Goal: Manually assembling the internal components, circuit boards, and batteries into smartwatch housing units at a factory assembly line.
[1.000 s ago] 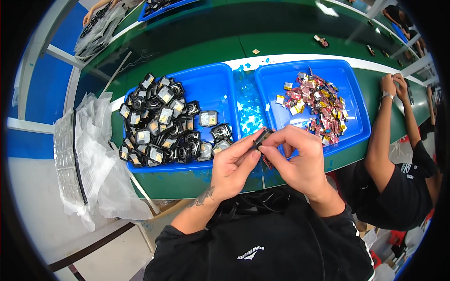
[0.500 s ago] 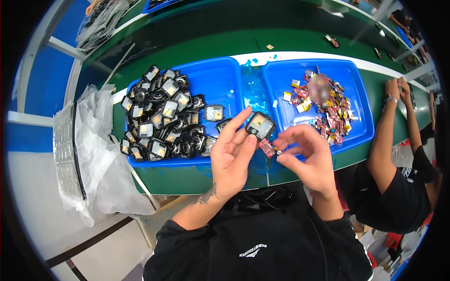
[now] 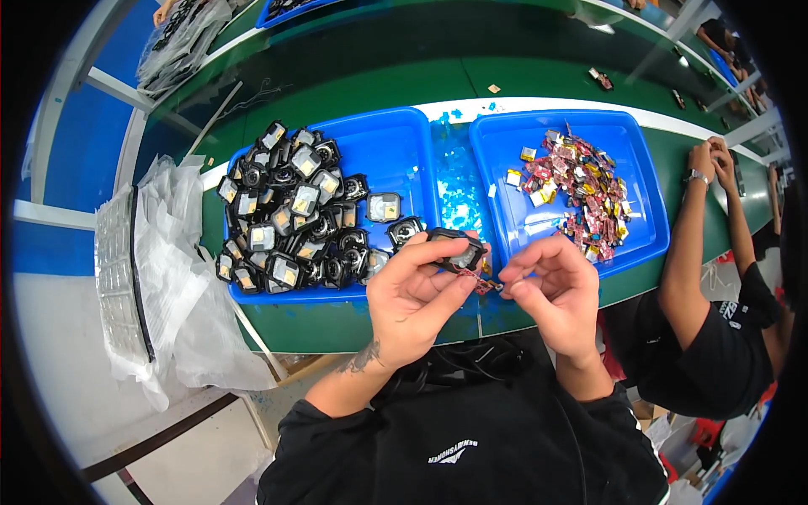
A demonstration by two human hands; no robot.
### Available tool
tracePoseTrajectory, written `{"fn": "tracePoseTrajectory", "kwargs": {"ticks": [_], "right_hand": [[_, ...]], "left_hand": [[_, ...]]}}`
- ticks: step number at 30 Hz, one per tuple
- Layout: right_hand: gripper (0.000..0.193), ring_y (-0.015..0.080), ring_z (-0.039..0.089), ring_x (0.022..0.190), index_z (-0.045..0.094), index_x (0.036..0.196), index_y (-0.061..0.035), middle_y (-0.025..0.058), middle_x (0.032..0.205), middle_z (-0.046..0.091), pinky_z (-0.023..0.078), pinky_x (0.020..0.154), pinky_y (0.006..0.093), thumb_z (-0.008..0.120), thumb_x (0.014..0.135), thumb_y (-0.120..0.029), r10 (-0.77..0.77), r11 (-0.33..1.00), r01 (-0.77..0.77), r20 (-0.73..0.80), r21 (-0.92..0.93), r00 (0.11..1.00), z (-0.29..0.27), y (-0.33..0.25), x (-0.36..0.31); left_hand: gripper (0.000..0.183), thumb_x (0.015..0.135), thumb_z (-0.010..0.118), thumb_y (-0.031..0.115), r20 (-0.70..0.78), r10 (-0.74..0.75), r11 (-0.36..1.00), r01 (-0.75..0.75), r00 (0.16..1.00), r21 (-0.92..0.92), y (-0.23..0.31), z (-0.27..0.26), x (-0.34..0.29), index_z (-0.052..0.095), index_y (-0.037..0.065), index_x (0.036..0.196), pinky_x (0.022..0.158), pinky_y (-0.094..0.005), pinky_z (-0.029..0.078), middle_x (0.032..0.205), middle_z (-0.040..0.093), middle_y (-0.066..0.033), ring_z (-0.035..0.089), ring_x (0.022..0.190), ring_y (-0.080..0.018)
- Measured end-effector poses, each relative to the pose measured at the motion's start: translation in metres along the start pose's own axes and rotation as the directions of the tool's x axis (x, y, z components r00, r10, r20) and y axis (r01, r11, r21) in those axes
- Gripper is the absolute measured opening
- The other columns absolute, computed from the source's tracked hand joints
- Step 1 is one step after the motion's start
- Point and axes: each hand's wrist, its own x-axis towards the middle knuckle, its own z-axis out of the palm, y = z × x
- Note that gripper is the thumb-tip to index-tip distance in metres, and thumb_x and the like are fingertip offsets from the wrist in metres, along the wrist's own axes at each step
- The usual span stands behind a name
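My left hand [image 3: 411, 295] is closed round a small black casing [image 3: 459, 249] with a pale window, gripping it between thumb and fingers. From the casing's lower side comes a small reddish circuit board [image 3: 486, 284]. My right hand [image 3: 557, 290] faces it, thumb and forefinger pinched on the small end of that board; the fingertips partly hide it. Both hands are just in front of the gap between two blue trays. Many similar black casings [image 3: 290, 202] are heaped in the left tray [image 3: 387, 143]. Red circuit boards with yellow and silver parts [image 3: 581, 185] lie piled in the right tray [image 3: 505, 126].
Blue scraps [image 3: 454, 189] litter the green table [image 3: 337, 324] between the trays. Plastic wrapping [image 3: 172, 278] hangs at the left beside a tray-like sheet. A co-worker's arms [image 3: 686, 236] rest on the table at the right. Stray parts [image 3: 600, 78] lie on the far side.
The casing has tilted from facing up to nearly edge-on and come slightly closer, and my left forefinger now bends over its top. My right hand stays pinched at the board's end.
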Motion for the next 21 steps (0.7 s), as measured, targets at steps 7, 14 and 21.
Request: {"fn": "tracePoseTrajectory", "kwargs": {"ticks": [7,14,21], "right_hand": [[0.018,0.0111,0.064,0.090,0.058,0.109,0.0020,0.0082,0.100,0.066,0.055,0.071,0.0238,0.061,0.093,-0.005,0.326,0.910,-0.336,0.082,0.243,0.942,0.006,0.004,0.011],[0.010,0.0152,0.065,0.076,0.066,0.096,0.0026,0.0097,0.088,0.067,0.052,0.066,0.0254,0.065,0.086,0.001,-0.178,0.900,0.198,0.087,-0.388,0.980,0.001,-0.013,0.021],[0.015,0.0131,0.065,0.081,0.068,0.101,0.0008,0.0078,0.087,0.068,0.052,0.068,0.0248,0.065,0.087,0.000,-0.080,0.973,0.085,0.032,-0.215,0.996,-0.003,-0.022,0.023]], "left_hand": [[0.033,0.084,0.057,-0.019,0.041,0.054,0.989,-0.048,0.998,-0.140,0.002,0.001,-0.004,0.055,-0.008,0.115,0.096,-0.0388,0.054,0.124,0.054,-0.0198,0.061,0.113,-0.0297],[0.027,0.083,0.067,-0.011,-0.015,-0.206,0.956,0.204,0.979,0.211,0.013,0.003,0.002,0.064,-0.009,0.110,0.090,-0.0294,0.055,0.111,0.056,-0.0111,0.064,0.101,-0.0200],[0.017,0.082,0.069,-0.010,0.011,-0.224,0.945,0.215,0.974,0.245,0.012,0.000,-0.005,0.069,-0.007,0.098,0.082,-0.0269,0.056,0.108,0.061,-0.0121,0.065,0.098,-0.0183]]}}
